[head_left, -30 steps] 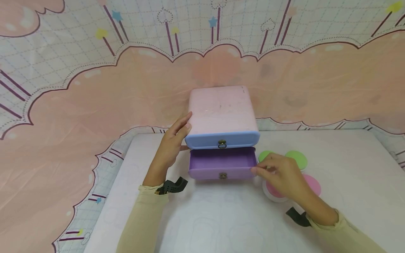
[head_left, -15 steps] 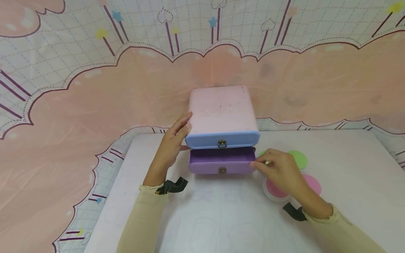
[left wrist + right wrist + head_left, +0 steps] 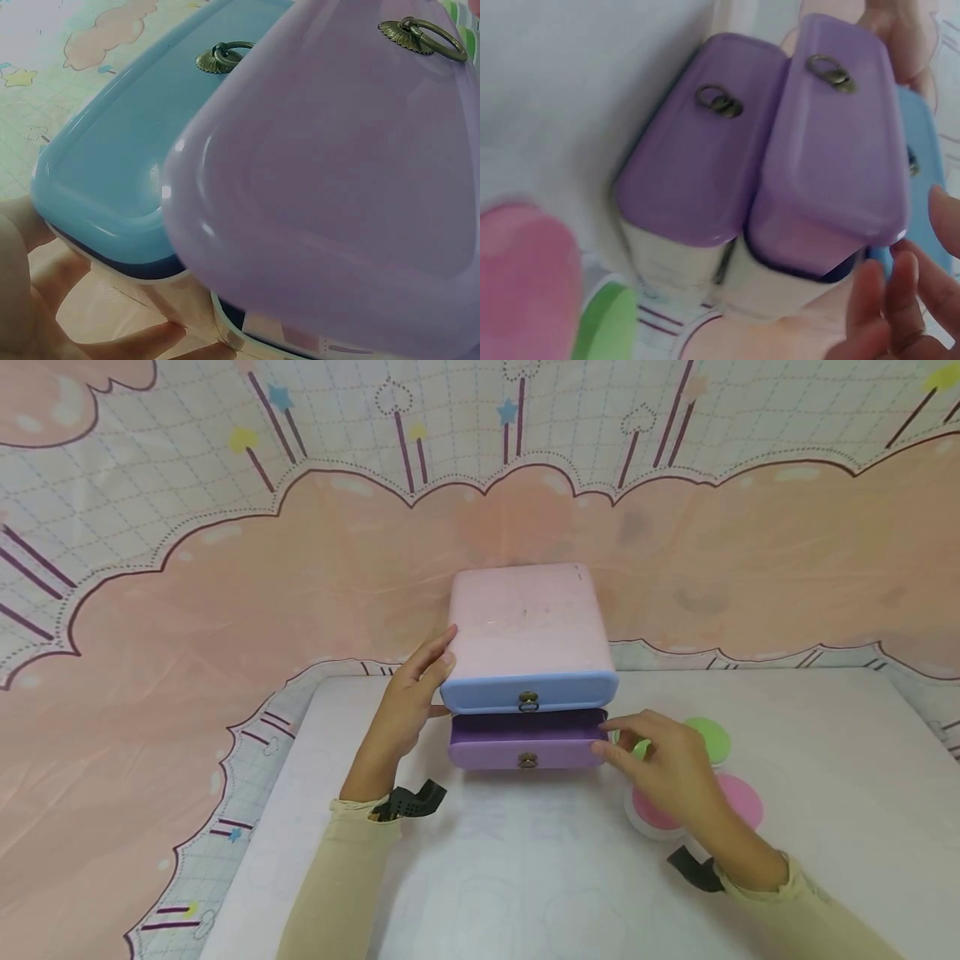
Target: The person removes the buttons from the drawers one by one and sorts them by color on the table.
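A small pink drawer cabinet (image 3: pixel 525 618) stands on the table with a closed blue top drawer (image 3: pixel 483 695). Below it, a purple drawer (image 3: pixel 487 755) with a brass ring pull sticks partly out, its inside dark. My left hand (image 3: pixel 405 697) rests against the cabinet's left side, fingers extended along it. At the purple drawer's right front corner is my right hand (image 3: pixel 667 760), thumb tip at the front and index finger by the side edge, the two spread apart. The right wrist view also shows a lower purple drawer (image 3: pixel 694 150), pushed in.
Round white-rimmed things with green tops (image 3: pixel 708 741) and pink tops (image 3: pixel 741 802) stand right of the cabinet, partly behind my right hand. The white table (image 3: pixel 465 877) meets a patterned cloth backdrop (image 3: pixel 360 568) behind the cabinet.
The purple drawer has slid inward under my right hand, mostly in the first half second. My right fingers have since spread from their pinch on its corner. The left hand has stayed put.
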The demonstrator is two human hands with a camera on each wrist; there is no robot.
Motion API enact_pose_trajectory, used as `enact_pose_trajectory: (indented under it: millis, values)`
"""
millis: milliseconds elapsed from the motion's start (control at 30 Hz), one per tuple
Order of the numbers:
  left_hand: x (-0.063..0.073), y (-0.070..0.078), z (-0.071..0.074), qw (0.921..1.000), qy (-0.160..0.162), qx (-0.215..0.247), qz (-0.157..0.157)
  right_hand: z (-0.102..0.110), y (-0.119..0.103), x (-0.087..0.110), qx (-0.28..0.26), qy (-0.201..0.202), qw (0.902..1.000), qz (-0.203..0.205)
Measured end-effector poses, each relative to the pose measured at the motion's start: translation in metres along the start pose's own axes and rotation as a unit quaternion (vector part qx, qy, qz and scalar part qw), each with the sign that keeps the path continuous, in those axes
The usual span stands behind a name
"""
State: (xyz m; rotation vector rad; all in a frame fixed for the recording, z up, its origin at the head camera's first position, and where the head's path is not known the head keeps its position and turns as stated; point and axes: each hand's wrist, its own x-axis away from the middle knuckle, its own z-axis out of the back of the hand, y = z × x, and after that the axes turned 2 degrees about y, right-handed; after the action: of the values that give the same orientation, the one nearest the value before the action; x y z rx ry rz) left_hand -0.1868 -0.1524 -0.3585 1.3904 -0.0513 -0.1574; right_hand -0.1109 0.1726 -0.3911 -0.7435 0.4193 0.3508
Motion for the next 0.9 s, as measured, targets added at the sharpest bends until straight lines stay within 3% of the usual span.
enact_pose_trajectory:
  millis: [133,233,333,433,567,767,900]
  values:
    - [0.0,0.0,0.0,1.0,0.001,0.002,0.0,-0.001,-0.011,0.005,-0.022,0.035,0.9988,0.025]
    - [0.0,-0.001,0.0,1.0,0.002,0.001,0.0,-0.008,-0.019,0.009,-0.053,0.031,0.9975,0.036]
    - [0.0,-0.001,0.0,1.0,0.004,-0.002,0.001,-0.019,-0.024,0.014,-0.08,-0.003,0.9965,0.024]
    - [0.0,-0.001,0.0,1.0,0.003,-0.003,0.001,-0.032,-0.027,0.018,-0.11,-0.056,0.9923,-0.013]
    - [0.0,-0.001,0.0,1.0,0.001,0.0,0.0,-0.044,-0.03,0.023,-0.141,-0.119,0.9796,-0.078]
    - [-0.001,-0.001,-0.001,1.0,0.004,-0.004,-0.001,-0.055,-0.03,0.025,-0.179,-0.155,0.9618,-0.137]
    - [-0.001,-0.002,-0.001,1.0,0.004,-0.006,-0.002,-0.063,-0.03,0.026,-0.242,-0.187,0.9348,-0.181]
